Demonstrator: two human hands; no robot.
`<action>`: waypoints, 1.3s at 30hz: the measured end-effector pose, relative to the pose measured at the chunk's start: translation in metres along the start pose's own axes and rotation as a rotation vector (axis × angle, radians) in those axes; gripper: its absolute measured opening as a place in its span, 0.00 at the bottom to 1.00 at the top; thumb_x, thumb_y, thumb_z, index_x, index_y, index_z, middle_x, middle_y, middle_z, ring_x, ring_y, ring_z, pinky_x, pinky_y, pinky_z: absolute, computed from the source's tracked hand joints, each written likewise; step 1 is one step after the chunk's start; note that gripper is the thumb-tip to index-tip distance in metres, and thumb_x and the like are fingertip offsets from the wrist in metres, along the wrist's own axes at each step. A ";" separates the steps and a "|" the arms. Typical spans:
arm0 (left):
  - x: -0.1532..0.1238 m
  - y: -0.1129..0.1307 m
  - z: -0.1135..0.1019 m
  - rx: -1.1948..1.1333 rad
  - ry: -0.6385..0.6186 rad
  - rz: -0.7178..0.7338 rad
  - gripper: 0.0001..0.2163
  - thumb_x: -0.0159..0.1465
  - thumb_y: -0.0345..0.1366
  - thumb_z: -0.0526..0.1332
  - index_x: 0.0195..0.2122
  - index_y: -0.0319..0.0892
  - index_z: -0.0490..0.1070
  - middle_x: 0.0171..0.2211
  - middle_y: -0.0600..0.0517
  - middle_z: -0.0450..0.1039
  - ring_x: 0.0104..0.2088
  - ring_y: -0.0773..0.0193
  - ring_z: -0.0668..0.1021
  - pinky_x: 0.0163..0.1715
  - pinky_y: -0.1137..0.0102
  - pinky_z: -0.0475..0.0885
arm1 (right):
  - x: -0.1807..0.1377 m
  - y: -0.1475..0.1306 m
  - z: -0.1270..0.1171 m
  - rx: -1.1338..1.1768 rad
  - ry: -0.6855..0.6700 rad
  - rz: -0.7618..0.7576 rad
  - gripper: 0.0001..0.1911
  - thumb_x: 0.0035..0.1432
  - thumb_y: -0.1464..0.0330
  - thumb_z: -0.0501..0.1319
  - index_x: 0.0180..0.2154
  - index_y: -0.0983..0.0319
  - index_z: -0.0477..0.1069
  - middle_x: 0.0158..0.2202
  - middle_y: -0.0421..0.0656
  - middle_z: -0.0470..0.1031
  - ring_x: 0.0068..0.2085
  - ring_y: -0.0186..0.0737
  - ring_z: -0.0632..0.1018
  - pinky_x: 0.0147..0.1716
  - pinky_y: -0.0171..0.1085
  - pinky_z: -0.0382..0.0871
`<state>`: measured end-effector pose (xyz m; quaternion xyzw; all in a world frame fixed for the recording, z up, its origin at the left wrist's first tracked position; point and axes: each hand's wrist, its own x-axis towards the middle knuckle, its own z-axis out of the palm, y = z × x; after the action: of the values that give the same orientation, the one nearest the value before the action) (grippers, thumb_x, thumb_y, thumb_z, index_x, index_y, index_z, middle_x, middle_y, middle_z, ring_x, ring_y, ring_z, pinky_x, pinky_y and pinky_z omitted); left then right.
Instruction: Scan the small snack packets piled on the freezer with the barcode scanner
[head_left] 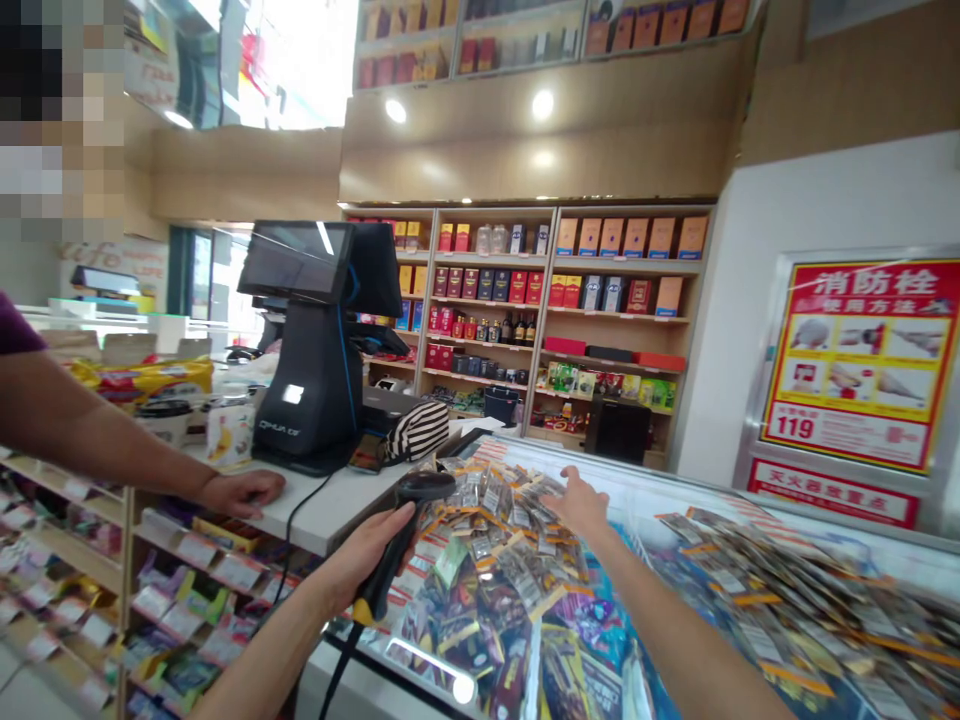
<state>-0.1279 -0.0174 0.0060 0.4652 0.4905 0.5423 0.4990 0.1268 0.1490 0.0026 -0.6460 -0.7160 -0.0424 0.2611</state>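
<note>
Left hand [360,560] at 7 o'clock of frame centre, fingers wrapped tight round the handle of a black scanner [420,488], whose head points toward 2 o'clock over the packets [487,570]. The scanner's cable [337,670] drops off toward 6 o'clock. Right hand [583,503] just right of centre, at 5 o'clock, reaches out over the top of the packets, touching them; its fingers point away and are partly hidden, so cannot tell if they pinch anything. The packets lie heaped in a clear bag on the glass freezer lid [675,495], between both hands, scanner head just beside the heap at its 10 o'clock. More loose packets spread toward 4 o'clock. White counter [322,515] at 8 o'clock of the heap carries a black cash register [315,340] and a striped pouch [416,430]. Another person's hand [240,490] rests flat on the counter at 9 o'clock. Shelves of boxes [600,290] at 12 to 1 o'clock, red poster [862,360] at 3 o'clock.
</note>
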 end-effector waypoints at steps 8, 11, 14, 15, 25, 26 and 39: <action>-0.006 -0.004 0.006 -0.014 -0.006 -0.030 0.18 0.51 0.49 0.53 0.22 0.37 0.65 0.15 0.55 0.64 0.16 0.73 0.65 0.16 0.78 0.60 | -0.003 -0.003 0.019 0.177 0.132 -0.118 0.22 0.48 0.59 0.49 0.46 0.60 0.53 0.48 0.47 0.61 0.48 0.43 0.63 0.44 0.47 0.49; -0.006 -0.002 0.026 -0.020 -0.047 -0.056 0.16 0.51 0.47 0.55 0.22 0.37 0.65 0.16 0.55 0.64 0.16 0.73 0.66 0.16 0.78 0.61 | -0.022 0.048 0.005 0.096 0.203 -0.050 0.21 0.51 0.60 0.46 0.46 0.61 0.54 0.48 0.48 0.61 0.48 0.43 0.63 0.45 0.47 0.49; -0.006 0.001 0.047 -0.044 -0.103 -0.068 0.14 0.50 0.45 0.56 0.24 0.37 0.65 0.17 0.54 0.65 0.17 0.73 0.66 0.17 0.77 0.62 | -0.048 0.118 -0.016 -0.042 0.238 0.082 0.21 0.51 0.60 0.47 0.46 0.61 0.56 0.47 0.48 0.63 0.47 0.45 0.63 0.44 0.47 0.51; -0.006 0.001 0.053 -0.053 -0.122 -0.067 0.13 0.50 0.44 0.56 0.24 0.37 0.65 0.18 0.54 0.66 0.18 0.73 0.67 0.17 0.77 0.63 | -0.057 0.140 -0.023 -0.087 0.233 0.122 0.20 0.51 0.60 0.47 0.46 0.61 0.57 0.46 0.48 0.63 0.47 0.46 0.64 0.43 0.47 0.52; -0.008 -0.002 0.103 -0.022 -0.248 -0.042 0.15 0.52 0.46 0.54 0.24 0.37 0.64 0.17 0.54 0.65 0.16 0.73 0.66 0.17 0.77 0.61 | -0.093 0.229 -0.023 -0.259 0.001 0.117 0.19 0.50 0.59 0.46 0.38 0.59 0.66 0.48 0.48 0.62 0.49 0.53 0.61 0.40 0.58 0.51; -0.008 -0.001 0.107 -0.017 -0.258 -0.047 0.15 0.51 0.46 0.54 0.24 0.37 0.64 0.17 0.55 0.64 0.16 0.73 0.66 0.16 0.77 0.61 | -0.096 0.232 -0.020 -0.264 -0.003 0.086 0.18 0.49 0.59 0.46 0.38 0.59 0.67 0.48 0.48 0.63 0.49 0.53 0.61 0.41 0.59 0.50; 0.003 -0.007 0.117 -0.089 -0.361 -0.046 0.15 0.52 0.46 0.53 0.27 0.38 0.62 0.21 0.54 0.64 0.17 0.74 0.66 0.16 0.76 0.60 | -0.074 0.247 -0.030 0.004 -0.133 0.025 0.21 0.43 0.53 0.51 0.33 0.60 0.69 0.34 0.47 0.73 0.37 0.46 0.71 0.32 0.38 0.61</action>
<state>-0.0114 -0.0062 0.0092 0.5211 0.3789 0.4596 0.6113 0.3724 0.1105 -0.0719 -0.6556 -0.7239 0.0054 0.2147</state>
